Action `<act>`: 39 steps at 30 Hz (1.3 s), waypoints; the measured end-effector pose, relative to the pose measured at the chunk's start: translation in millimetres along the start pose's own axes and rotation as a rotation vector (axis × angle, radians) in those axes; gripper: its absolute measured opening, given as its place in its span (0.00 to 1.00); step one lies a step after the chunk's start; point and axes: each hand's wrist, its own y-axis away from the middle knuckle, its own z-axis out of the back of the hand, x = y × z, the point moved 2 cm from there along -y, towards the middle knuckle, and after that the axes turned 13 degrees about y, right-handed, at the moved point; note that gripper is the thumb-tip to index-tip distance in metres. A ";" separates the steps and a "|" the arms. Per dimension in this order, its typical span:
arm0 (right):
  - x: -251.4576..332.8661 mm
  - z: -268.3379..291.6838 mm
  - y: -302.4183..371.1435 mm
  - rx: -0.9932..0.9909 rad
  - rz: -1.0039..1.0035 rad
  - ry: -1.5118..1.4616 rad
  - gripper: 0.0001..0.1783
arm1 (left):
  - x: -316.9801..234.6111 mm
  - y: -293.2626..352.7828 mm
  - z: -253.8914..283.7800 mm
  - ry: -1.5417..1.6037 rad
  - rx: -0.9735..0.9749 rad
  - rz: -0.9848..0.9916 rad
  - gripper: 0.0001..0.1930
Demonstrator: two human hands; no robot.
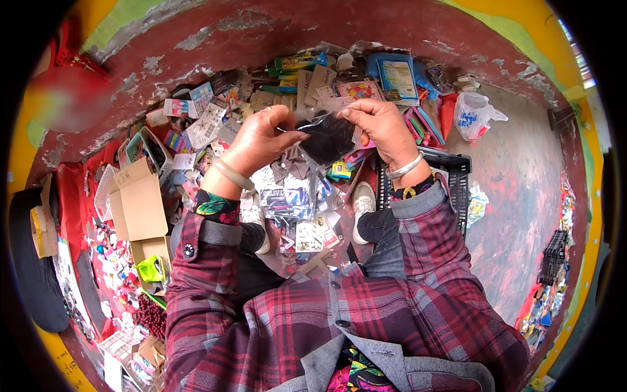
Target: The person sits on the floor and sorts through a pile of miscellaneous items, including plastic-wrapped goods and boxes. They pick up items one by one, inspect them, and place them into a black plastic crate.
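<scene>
Both of my hands are raised in front of me and pinch one clear plastic packet (326, 134) with something dark inside. My left hand (258, 140) grips its left edge with thumb and fingers. My right hand (381, 127) holds the right top edge. A pale bangle sits on my left wrist and a silver one on my right. Below the packet, a heap of small packaged goods (297, 202) lies on the floor between my knees.
An open cardboard box (137, 202) stands at the left beside a white basket (104, 191). A black plastic crate (454, 176) is at the right, a white plastic bag (475, 114) beyond it. More packets line the wall (339, 75). My white shoe (364, 202) rests by the crate.
</scene>
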 end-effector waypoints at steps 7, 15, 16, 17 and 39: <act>3.3 -17.5 -2.2 -0.131 0.045 -0.158 0.10 | -7.4 -2.1 3.9 -0.137 -0.076 -0.024 0.10; 15.6 -24.3 6.4 -0.249 0.095 0.300 0.17 | 2.1 -5.1 -22.6 0.315 -0.114 0.100 0.17; 11.8 -27.6 5.2 -0.301 0.151 0.319 0.19 | 8.5 -5.6 -24.9 0.345 -0.077 0.115 0.17; 10.7 -29.6 5.2 -0.324 0.179 0.353 0.18 | 11.8 -5.7 -26.6 0.376 -0.041 0.129 0.16; 7.6 -21.7 6.3 -0.359 0.072 0.090 0.20 | 1.8 -2.1 8.3 0.880 -0.244 0.329 0.11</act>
